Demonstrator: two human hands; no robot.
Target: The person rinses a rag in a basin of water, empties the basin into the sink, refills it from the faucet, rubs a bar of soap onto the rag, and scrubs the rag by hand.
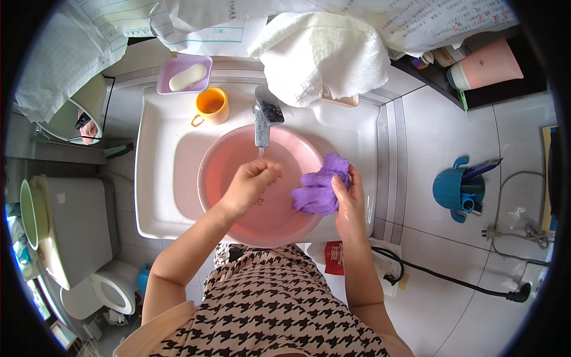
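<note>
A pink plastic basin [214,151] holding water stands in the white washbasin [156,134]. From the metal tap [262,129] a thin stream runs down into it. Just below the spout is my left hand [252,180], its fingers curled in over the water; no object shows in it. My right hand [350,205], wet, grips a bunched purple cloth [321,187] by its right side. The cloth hangs over the right rim of the basin. Some of my right fingers are hidden behind it.
An orange mug [214,107] and a lilac dish with a white soap bar [187,78] stand behind on the left. A white towel [321,53] hangs beside the tap. On the right wall are a blue holder [450,189] and a black power cable [446,274].
</note>
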